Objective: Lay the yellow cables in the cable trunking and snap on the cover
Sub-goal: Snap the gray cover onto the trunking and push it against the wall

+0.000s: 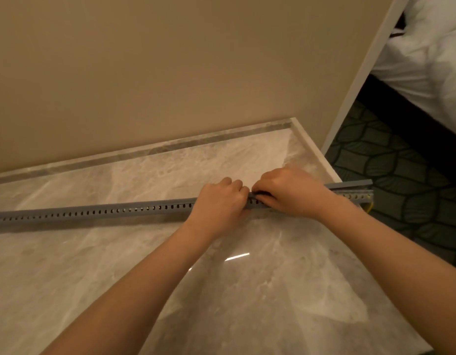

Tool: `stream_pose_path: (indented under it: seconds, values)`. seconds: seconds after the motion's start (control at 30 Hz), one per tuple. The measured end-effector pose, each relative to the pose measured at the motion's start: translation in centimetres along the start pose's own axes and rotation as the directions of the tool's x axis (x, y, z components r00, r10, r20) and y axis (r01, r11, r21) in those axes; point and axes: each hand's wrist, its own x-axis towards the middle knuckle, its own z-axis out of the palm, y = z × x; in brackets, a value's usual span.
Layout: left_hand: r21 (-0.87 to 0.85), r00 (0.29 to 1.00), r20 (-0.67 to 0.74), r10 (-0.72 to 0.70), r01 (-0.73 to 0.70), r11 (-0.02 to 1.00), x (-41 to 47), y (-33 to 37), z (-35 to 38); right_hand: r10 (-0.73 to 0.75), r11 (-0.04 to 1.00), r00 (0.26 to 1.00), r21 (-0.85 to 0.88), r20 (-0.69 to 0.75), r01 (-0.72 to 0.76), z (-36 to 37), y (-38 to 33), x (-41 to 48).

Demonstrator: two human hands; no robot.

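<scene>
Marble counter below a beige wall; carpet and bed at right. Trunking crosses mid-frame, clenched by left hand and right hand; cover raised and cable showing at right end.

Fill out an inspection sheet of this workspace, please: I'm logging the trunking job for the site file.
Surface: marble surface, glossy, with a streak of glare.
Job's things: grey slotted trunking lies across it; cover looks seated left of the hands and is raised off at the right end.
Clutter: nothing seen.
Hands: left hand grips the trunking; right hand pinches the cover beside it.
Cables: yellow cable shows only at the trunking's right end.
Surroundings: beige wall, patterned carpet, white bedding.
</scene>
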Motion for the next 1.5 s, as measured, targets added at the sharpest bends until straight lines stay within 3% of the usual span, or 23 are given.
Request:
stream_pose_path:
  seconds: [0.27,0.4,0.7,0.93,1.23,1.5]
  values:
    - [-0.024,0.996,-0.068,-0.060,0.059,0.998,0.5,0.8,0.4,0.116,0.981,0.993,0.157,-0.026,-0.110,-0.4,0.4,-0.8]
    - [-0.050,0.997,-0.046,-0.061,0.059,0.997,0.5,0.8,0.3,0.185,0.973,0.982,0.144,-0.021,-0.180,-0.9,1.3,-2.2]
    - [-0.064,0.996,-0.022,-0.090,0.088,0.994,0.3,0.6,0.1,0.034,0.999,0.999,-0.037,-0.023,-0.035,-0.9,1.1,-1.3]
    - [-0.045,0.996,-0.015,-0.089,0.088,0.995,0.1,0.4,-0.1,0.076,0.995,0.997,0.064,-0.007,-0.076,-0.9,1.3,-2.0]
    - [-0.035,0.995,-0.002,-0.097,0.097,0.995,0.5,0.3,0.0,0.080,0.986,0.996,-0.143,-0.046,-0.086,0.1,1.3,-2.9]
    - [-0.001,0.996,-0.010,-0.090,0.090,0.996,0.7,0.9,-0.1,0.082,0.996,0.997,-0.046,0.010,-0.081,-0.7,1.6,-2.0]
